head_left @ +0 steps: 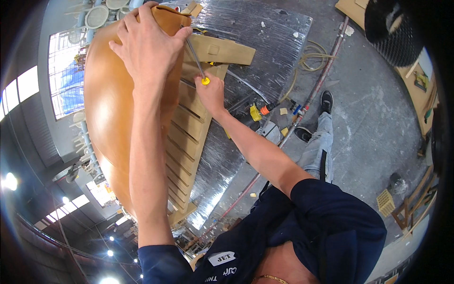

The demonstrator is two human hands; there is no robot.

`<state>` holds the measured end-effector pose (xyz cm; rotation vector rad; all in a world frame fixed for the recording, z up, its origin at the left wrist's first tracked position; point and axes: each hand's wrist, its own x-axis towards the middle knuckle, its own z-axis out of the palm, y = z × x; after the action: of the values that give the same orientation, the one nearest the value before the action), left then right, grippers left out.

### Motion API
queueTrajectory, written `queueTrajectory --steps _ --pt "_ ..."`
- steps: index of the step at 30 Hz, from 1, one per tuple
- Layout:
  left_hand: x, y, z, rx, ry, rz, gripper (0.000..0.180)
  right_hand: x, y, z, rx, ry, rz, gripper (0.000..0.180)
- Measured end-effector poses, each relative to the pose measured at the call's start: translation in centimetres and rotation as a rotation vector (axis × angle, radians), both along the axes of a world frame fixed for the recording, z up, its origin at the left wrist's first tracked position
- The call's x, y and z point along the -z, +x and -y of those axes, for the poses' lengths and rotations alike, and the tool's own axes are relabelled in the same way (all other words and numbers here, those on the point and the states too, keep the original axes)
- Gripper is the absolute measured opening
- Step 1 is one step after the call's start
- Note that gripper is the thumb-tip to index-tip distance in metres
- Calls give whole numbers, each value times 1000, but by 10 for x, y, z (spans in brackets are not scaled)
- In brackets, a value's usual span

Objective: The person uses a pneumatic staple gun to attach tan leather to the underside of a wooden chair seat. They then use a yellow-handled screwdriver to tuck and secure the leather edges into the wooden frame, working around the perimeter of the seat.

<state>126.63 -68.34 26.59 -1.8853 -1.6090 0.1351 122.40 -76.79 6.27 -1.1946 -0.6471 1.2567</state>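
Your L grip [150, 45] is lying splayed on the tan leather piece [111, 94], thumb nr its edge; your R grip [211, 94] is wrapping tight round a screwdriver-type tool [196, 58], shaft pointing twd that edge. Leather's sitting next to the slatted wood frame [193, 135], wrapped desk [279, 38] alongside.

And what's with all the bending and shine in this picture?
In the head view, the wide lens curves straight edges and the corners go black; in that head view, glare streaks the brown cover and the shiny dark tabletop, and a ceiling lamp burns out white; also in the head view, the right hand looks fairly sharp.
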Motion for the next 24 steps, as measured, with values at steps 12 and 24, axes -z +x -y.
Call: queueTrajectory --steps 12,24 --pt "-1 5 5 89 -19 61 105 -24 -19 17 -154 -95 -324 16" --pt "-7 0 15 333 67 882 54 -1 202 -39 602 181 -1035 6"
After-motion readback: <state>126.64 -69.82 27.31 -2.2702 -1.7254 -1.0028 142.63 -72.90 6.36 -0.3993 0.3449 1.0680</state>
